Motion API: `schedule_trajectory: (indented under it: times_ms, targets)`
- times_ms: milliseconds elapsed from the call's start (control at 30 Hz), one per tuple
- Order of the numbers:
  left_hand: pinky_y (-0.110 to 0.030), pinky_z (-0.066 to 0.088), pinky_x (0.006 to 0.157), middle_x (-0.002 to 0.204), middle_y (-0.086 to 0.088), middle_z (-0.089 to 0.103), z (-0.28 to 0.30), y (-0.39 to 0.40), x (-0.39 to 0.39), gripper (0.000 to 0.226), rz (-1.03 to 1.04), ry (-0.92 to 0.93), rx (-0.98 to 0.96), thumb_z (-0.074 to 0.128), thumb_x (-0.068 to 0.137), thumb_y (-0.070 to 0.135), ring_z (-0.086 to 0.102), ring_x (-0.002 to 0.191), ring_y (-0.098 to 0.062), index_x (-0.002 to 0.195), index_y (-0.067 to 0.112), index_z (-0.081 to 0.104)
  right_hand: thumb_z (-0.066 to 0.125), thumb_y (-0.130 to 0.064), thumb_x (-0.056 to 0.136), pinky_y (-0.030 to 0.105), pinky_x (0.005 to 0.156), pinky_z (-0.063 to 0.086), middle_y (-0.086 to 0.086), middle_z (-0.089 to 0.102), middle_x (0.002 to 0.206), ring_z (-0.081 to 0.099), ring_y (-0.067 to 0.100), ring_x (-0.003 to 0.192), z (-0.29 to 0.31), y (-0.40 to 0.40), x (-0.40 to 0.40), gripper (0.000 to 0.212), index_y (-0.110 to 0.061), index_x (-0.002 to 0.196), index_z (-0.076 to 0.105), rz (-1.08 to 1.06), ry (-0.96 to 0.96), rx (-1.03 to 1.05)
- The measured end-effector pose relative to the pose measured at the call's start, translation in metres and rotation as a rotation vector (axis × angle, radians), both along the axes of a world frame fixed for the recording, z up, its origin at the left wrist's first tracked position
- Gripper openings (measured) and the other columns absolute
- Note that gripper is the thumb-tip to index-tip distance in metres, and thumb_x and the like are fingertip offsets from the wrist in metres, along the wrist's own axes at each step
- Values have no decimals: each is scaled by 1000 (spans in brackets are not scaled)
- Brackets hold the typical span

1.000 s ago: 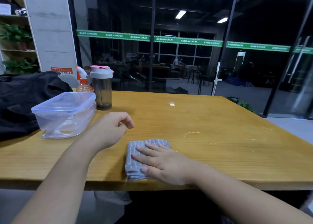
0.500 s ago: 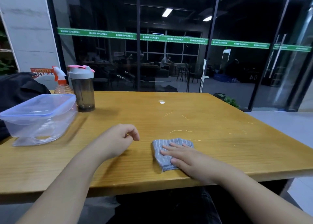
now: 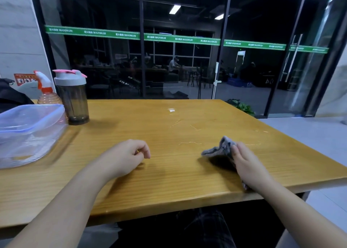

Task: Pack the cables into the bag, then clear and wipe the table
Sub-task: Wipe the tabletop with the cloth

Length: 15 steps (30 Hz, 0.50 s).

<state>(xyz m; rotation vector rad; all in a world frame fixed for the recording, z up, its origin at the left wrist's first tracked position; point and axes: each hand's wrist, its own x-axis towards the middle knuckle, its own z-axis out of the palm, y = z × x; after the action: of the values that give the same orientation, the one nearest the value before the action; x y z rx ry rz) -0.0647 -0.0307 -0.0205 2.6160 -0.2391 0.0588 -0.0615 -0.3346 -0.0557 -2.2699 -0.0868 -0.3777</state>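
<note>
A grey striped cloth (image 3: pixel 218 149) is bunched up on the right side of the wooden table (image 3: pixel 169 172), partly lifted off it. My right hand (image 3: pixel 246 161) grips the cloth from its right side, fingers curled into the fabric. My left hand (image 3: pixel 125 157) rests on the table near the middle, fingers loosely curled and holding nothing. The black bag (image 3: pixel 11 95) shows only as a dark edge at the far left, behind the plastic box. No cables are in view.
A clear plastic box with a lid (image 3: pixel 28 133) stands at the left edge. Behind it are a dark shaker bottle with a grey and pink lid (image 3: pixel 73 97) and an orange spray bottle (image 3: pixel 47 92). A small white scrap (image 3: pixel 171 110) lies at the table's far middle. Glass walls stand behind.
My right hand has slid the cloth to the right across the table and now grips it bunched up instead of pressing it flat. The camera has turned right. The left hand stays put.
</note>
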Motion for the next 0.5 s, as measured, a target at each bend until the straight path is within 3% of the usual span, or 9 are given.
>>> schedule_trajectory:
  times_ms: [100, 200, 300, 400, 500]
  targets:
    - [-30, 48, 68, 87, 1, 65, -1, -14, 4, 25, -26, -64, -22, 44, 91, 16, 59, 73, -20, 82, 30, 62, 27, -29, 103, 33, 59, 30, 2, 45, 76, 40, 16, 66, 3, -5, 5, 26, -15, 90, 44, -106, -59, 88]
    - [-21, 43, 64, 83, 11, 61, -8, -19, 6, 28, -68, -196, -105, 46, 92, 11, 52, 66, -10, 79, 31, 61, 27, -29, 103, 34, 59, 32, 3, 46, 80, 42, 18, 68, 3, -6, 13, 24, -13, 94, 43, -172, -40, 36]
    - [-29, 46, 69, 84, 10, 61, -16, -15, 8, 30, -64, -272, -157, 47, 91, 7, 56, 72, -15, 78, 28, 63, 31, -26, 102, 35, 59, 32, 4, 43, 78, 41, 19, 68, 1, 0, 26, 26, -11, 83, 40, -205, 47, 27]
    - [-24, 45, 67, 83, 10, 63, -21, -12, 9, 29, -21, -256, -223, 48, 89, 5, 59, 74, -23, 76, 25, 65, 32, -21, 102, 33, 54, 24, 4, 34, 71, 32, 17, 61, 4, 11, 41, 30, -13, 73, 33, -227, 107, 100]
    - [-21, 43, 66, 82, 8, 65, -24, -12, 9, 29, -23, -232, -246, 49, 89, 4, 59, 74, -20, 75, 23, 66, 33, -26, 100, 32, 67, 30, 6, 37, 75, 37, 20, 75, -4, 17, 63, 32, -14, 70, 32, -292, 147, 138]
